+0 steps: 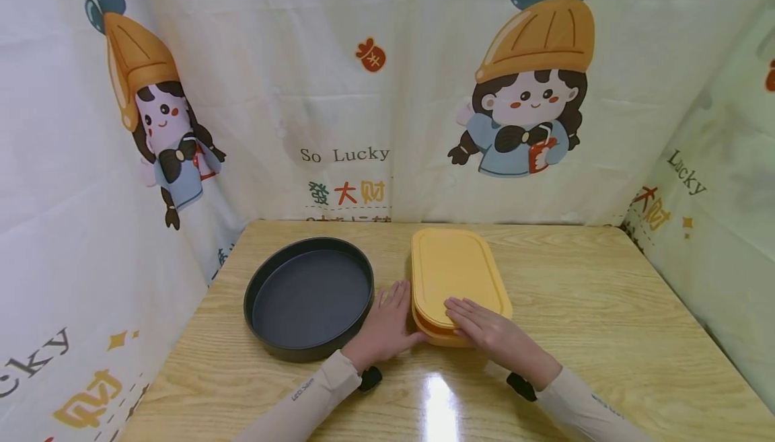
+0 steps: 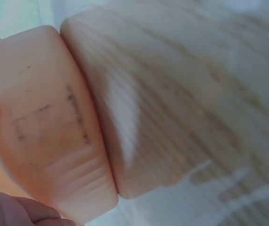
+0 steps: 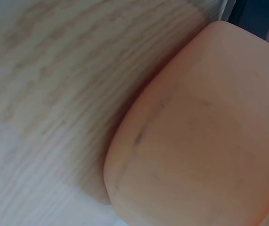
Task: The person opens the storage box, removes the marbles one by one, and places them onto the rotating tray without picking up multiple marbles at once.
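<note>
A yellow-orange plastic storage box stands on the table, with a flat yellow lid over it. Along the lid's near edge a darker orange band shows between lid and box. My left hand lies at the box's left side, fingers extended and the thumb at the near left corner. Flat across the lid's near right part are the fingers of my right hand. Both wrist views look at the box wall, which bears dark scuff marks; part of the left hand edges into the left one.
A round dark pan with a raised rim stands left of the box, close to my left forearm. The wooden table extends to the right. Printed curtains hang behind and at both sides.
</note>
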Tool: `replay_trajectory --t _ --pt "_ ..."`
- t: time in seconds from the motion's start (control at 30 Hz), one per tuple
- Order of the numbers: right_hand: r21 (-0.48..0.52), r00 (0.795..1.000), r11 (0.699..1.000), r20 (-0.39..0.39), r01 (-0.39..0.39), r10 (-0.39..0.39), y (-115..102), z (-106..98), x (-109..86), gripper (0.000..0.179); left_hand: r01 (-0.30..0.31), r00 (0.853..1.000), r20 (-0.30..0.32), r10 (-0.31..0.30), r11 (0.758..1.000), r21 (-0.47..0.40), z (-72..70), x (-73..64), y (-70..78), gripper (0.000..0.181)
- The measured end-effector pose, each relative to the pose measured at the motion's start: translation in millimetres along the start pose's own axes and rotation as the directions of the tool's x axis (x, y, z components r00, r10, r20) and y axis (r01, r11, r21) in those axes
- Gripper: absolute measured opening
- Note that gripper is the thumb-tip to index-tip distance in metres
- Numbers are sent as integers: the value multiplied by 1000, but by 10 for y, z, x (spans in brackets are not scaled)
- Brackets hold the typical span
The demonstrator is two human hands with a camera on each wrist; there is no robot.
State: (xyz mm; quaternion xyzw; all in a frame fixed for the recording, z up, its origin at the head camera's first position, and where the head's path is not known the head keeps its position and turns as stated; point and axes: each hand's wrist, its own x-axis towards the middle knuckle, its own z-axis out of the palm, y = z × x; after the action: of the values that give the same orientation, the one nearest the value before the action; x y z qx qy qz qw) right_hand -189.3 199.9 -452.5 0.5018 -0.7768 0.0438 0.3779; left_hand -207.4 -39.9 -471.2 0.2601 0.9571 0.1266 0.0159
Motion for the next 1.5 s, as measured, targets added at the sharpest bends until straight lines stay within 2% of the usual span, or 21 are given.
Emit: replay_trajectory --t 0.2,0.43,0.57,0.77,0.9,0.97,1.03,1.1,1.13,1.2,1.23,1.3,1.37,1.47,1.5 --pt "13 999 999 -32 -29 29 -17 22 -25 41 -35 999 -16 35 999 -23 -42 0 -11 85" --pt "39 994 998 -93 -51 54 -14 20 -7 39 -28 1000 -2 28 998 -57 -99 -11 27 72" --pt "35 988 998 -142 -53 57 19 -18 30 39 -5 1000 -1 5 999 -53 -78 7 47 76" --pt "25 972 994 -208 -103 106 127 -140 65 38 17 1000 -12 -18 999 -47 -13 47 52 82" --pt "49 953 986 -252 -161 169 236 -238 60 39 13 1000 -14 -14 998 -62 0 52 41 81" --pt "90 933 974 -282 -206 223 296 -280 51 40 11 1000 -17 -12 998 -64 5 53 36 81" --pt "140 903 955 -314 -261 293 356 -320 38 40 10 1000 -17 -11 998 -64 9 55 33 81" --pt "179 857 928 -359 -326 370 411 -355 22 41 9 1000 -19 -11 997 -70 6 56 34 81" --pt "199 824 912 -392 -359 410 437 -368 15 42 10 1000 -18 -11 997 -71 7 58 35 81" --pt "251 749 871 -445 -423 492 485 -396 -6 39 10 1000 -15 -11 997 -73 5 60 35 81" --pt "288 701 843 -468 -454 538 509 -407 -18 36 10 1000 -14 -11 997 -73 3 60 37 82" --pt "377 589 770 -497 -515 637 556 -436 -50 27 11 1000 -14 -12 997 -73 3 61 37 82" --pt "468 467 674 -490 -572 736 611 -470 -98 21 15 1000 -11 -16 997 -71 1 62 37 82" --pt "583 259 492 -439 -647 860 712 -531 -205 23 22 1000 -4 -22 997 -75 -2 58 39 82" --pt "604 197 437 -422 -667 885 749 -552 -250 24 24 1000 -1 -24 997 -76 0 58 39 82"
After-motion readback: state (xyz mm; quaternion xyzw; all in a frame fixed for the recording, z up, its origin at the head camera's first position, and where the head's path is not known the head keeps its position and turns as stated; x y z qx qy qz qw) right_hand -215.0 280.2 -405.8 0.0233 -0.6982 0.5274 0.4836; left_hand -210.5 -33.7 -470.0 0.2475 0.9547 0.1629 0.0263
